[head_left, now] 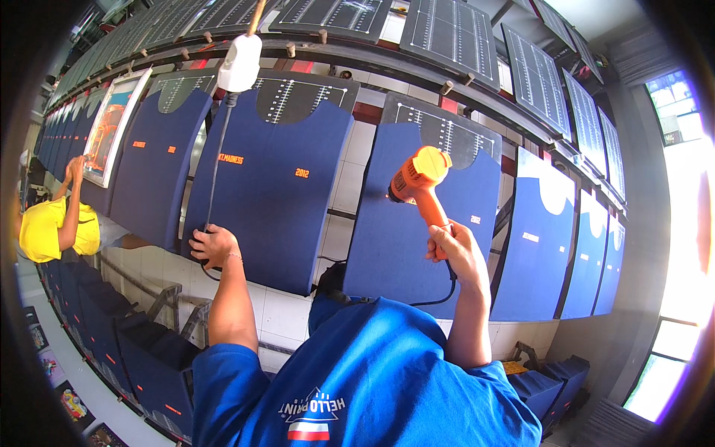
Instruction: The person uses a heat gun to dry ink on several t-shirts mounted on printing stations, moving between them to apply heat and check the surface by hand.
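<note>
My right hand [463, 253] is closed round the handle of an orange heat gun [423, 175]. Its dark nozzle points left, over a navy blue shirt panel [372, 246] laid on a dark board. From the handle a black cord hangs down toward my body. My left hand [216, 247] is at the lower left edge of another navy panel [268, 208] with small orange print, its fingers curled round a black cord [217, 164]. That cord runs up to a white power connector [240, 63] hanging above the panel. The heat gun's print area is partly hidden by the gun.
More navy panels [160, 164] lie on boards along the bench to both sides. Behind them runs a metal rail [372, 56] with dark gridded boards [450, 37]. A person in yellow [59, 223] works at a framed screen [115, 123] on the left. Bright windows stand right.
</note>
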{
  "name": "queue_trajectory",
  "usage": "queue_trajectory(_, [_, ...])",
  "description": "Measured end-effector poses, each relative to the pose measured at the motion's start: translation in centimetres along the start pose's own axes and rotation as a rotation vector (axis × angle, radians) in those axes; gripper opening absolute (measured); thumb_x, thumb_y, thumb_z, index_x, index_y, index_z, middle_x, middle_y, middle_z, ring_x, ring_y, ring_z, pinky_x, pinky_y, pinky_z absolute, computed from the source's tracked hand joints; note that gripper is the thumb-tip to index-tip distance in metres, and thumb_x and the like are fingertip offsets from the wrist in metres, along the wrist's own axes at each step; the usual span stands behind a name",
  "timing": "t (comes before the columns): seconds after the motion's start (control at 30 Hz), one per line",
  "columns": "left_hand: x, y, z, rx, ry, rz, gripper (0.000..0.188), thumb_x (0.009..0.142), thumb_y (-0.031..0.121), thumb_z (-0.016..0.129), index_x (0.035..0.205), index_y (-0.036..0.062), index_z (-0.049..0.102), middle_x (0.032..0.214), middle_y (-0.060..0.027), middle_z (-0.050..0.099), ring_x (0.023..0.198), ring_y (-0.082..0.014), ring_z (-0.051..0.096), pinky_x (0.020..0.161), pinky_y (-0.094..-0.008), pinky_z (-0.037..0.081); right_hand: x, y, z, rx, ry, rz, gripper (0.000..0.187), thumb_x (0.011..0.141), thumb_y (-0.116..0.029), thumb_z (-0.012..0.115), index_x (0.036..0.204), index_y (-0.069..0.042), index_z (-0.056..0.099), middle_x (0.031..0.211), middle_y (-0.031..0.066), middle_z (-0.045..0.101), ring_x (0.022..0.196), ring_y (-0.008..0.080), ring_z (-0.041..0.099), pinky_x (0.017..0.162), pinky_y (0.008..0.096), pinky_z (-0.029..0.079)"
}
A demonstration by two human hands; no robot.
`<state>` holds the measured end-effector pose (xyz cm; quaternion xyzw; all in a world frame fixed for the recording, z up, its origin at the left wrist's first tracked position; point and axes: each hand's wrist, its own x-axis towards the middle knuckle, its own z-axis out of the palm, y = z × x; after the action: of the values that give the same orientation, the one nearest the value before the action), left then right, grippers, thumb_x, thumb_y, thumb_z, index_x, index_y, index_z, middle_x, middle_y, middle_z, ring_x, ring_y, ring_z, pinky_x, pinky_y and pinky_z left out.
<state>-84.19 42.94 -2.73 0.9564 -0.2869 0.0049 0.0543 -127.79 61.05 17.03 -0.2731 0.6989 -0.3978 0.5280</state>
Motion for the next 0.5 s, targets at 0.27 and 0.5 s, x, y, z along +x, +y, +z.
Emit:
queue_trajectory(0.27, [0.0, 0.1, 0.2, 0.002, -0.001, -0.003, 0.052, 0.101, 0.042, 0.033, 0.146, 0.0186, 0.038, 0.157, -0.0097, 0.028, 0.145, -0.0344, 0.025, 0.105, -0.0679, 0.031, -0.4, 0.7, -0.7, 0.043, 0.01, -0.016, 0.031, 0.096, -0.031, 0.062, 0.1, -0.001, 0.059, 0.072, 0.0033, 0.059, 0.06, 0.0104, 0.059, 0.057, 0.0236, 0.048])
queue_trajectory(0.5, [-0.1, 0.3, -0.1, 0.001, -0.016, -0.002, 0.051, 0.101, 0.042, 0.032, 0.147, 0.0189, 0.037, 0.158, -0.01, 0.027, 0.147, -0.0343, 0.022, 0.106, -0.0681, 0.03, -0.8, 0.9, -0.7, 0.002, 0.034, -0.02, 0.03, 0.095, -0.03, 0.063, 0.101, 0.0, 0.059, 0.072, 0.0032, 0.059, 0.062, 0.0107, 0.06, 0.058, 0.0242, 0.048])
